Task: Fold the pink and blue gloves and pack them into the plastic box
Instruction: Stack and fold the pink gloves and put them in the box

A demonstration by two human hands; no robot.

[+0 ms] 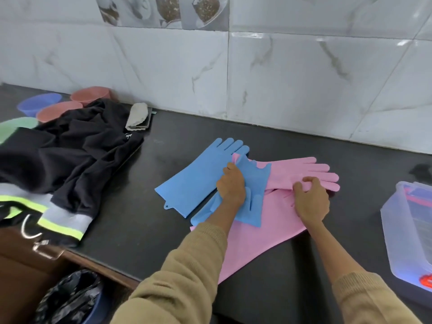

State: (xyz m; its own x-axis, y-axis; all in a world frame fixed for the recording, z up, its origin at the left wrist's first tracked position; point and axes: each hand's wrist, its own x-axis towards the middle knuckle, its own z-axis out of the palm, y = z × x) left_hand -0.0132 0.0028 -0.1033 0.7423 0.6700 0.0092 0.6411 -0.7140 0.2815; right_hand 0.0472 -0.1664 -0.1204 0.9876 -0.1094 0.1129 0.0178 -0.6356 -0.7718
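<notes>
At the centre of the frame, 2 blue gloves and 2 pink gloves lie overlapping on a black countertop (292,146). The flat blue glove (198,176) points its fingers toward the upper centre, and the second blue glove (253,195) lies partly across it to its right. The left hand (231,185) pinches a raised edge of that second blue glove, where a bit of pink also shows between thumb and fingers. Right of it, the upper pink glove (304,169) stretches toward the right of the frame, fingers spread flat, and the lower pink glove (254,242) runs down toward the lower centre, under the blue ones. The right hand (312,199) rests on the pink gloves with its fingers curled, gripping the pink material. The clear plastic box (406,232) stands at the right edge of the frame, well apart from the gloves, with something red and blue inside. At the left lies a dark jacket (70,157) with yellow-green reflective stripes, and behind it, in the upper left, sit small pink, blue and green bowls (58,111).
</notes>
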